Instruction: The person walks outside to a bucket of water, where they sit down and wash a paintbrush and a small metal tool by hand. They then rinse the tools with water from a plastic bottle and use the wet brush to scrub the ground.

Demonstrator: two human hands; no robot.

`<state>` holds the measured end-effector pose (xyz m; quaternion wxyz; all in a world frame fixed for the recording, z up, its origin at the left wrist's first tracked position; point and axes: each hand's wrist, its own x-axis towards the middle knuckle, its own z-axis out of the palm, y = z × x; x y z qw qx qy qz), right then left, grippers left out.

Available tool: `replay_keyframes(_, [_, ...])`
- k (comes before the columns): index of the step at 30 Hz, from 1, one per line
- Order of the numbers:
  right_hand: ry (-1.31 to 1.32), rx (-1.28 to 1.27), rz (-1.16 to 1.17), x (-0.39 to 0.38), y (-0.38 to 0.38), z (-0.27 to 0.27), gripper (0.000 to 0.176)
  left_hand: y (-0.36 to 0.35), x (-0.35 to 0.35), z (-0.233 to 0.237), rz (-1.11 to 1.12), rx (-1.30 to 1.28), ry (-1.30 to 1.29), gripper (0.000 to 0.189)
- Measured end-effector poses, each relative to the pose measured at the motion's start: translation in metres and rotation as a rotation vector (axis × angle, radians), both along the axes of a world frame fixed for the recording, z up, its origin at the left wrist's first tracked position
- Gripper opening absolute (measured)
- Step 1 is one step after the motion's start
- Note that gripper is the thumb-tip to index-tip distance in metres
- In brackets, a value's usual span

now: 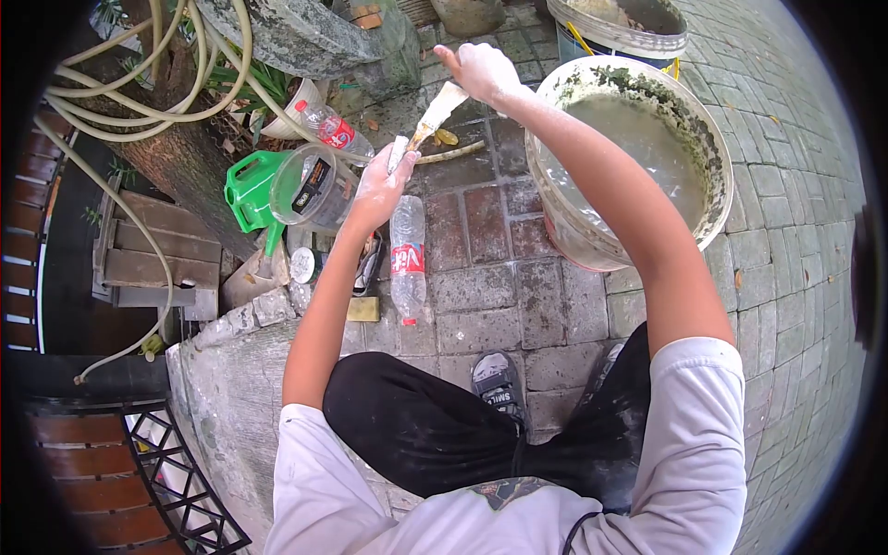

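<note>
Two bottles [407, 287] lie near the left hand [381, 188] gripping a tool [438, 111], right hand [487, 74] half-curled.

Whitish tool [438, 111] in left hand [380, 188], right hand [487, 74] at its tip, bucket [575, 222] nearby

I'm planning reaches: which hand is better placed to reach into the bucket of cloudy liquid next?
Probably the right hand: it is nearer that bucket, while the left hand is farther away, gripping the white-coated tool.
</note>
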<state>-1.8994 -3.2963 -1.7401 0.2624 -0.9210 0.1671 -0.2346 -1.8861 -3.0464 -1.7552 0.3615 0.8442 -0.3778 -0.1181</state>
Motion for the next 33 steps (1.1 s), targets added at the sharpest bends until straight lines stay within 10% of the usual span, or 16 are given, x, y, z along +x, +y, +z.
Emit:
replay_keyframes(5, [0.199,0.53,0.189,0.002,0.007,0.004,0.071,0.005,0.004,-0.005,0.017,0.037,-0.004,0.036])
replay_keyframes(17, [0.063,-0.146,0.088,0.004,-0.01,-0.006,0.062,0.006,-0.001,0.002,-0.009,0.049,0.03,0.037])
replay_keyframes(21, [-0.084,-0.013,0.016,-0.014,-0.033,0.014,0.068,0.017,0.015,-0.017,0.008,0.075,-0.021,0.038])
replay_keyframes(28, [0.304,0.407,0.563,-0.091,-0.096,0.04,0.032,0.018,0.029,-0.035,0.042,0.101,-0.047,0.035])
replay_keyframes(33, [0.831,0.55,0.273,-0.152,-0.138,0.014,0.028,0.013,0.028,-0.038,0.039,0.097,-0.045,0.032])
